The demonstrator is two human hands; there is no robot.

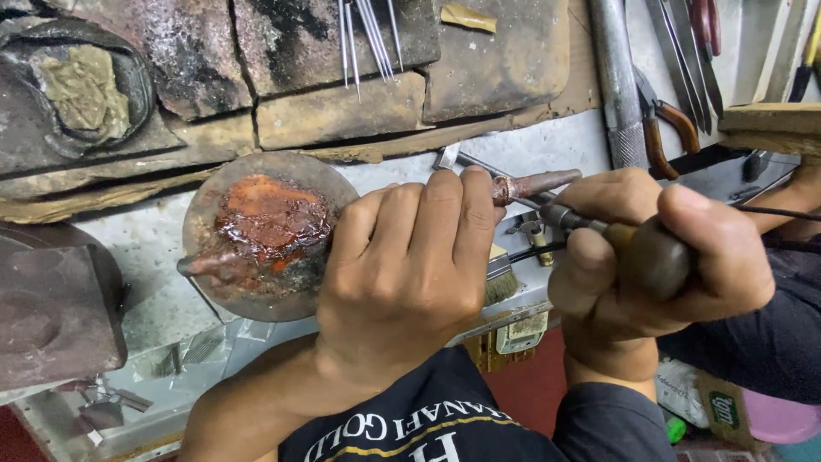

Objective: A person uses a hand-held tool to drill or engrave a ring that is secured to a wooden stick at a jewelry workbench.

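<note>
My left hand (pixel 410 265) is closed around a short stick whose reddish, wax-covered tip (pixel 532 184) pokes out past my fingers to the right. My right hand (pixel 658 248) grips a graver by its rounded wooden handle (pixel 654 257). The graver's metal shaft (pixel 569 218) points left toward the stick's tip; the point of contact is hidden behind my fingers. Both hands hover over the front edge of the workbench (pixel 547 150).
A round metal dish (pixel 269 235) with orange-red wax sits left of my left hand. Charred bricks (pixel 333 51) and thin metal rods (pixel 368 34) lie at the back. Files and pliers (pixel 663 120) rest at the right. A dark block (pixel 56 312) stands at the left.
</note>
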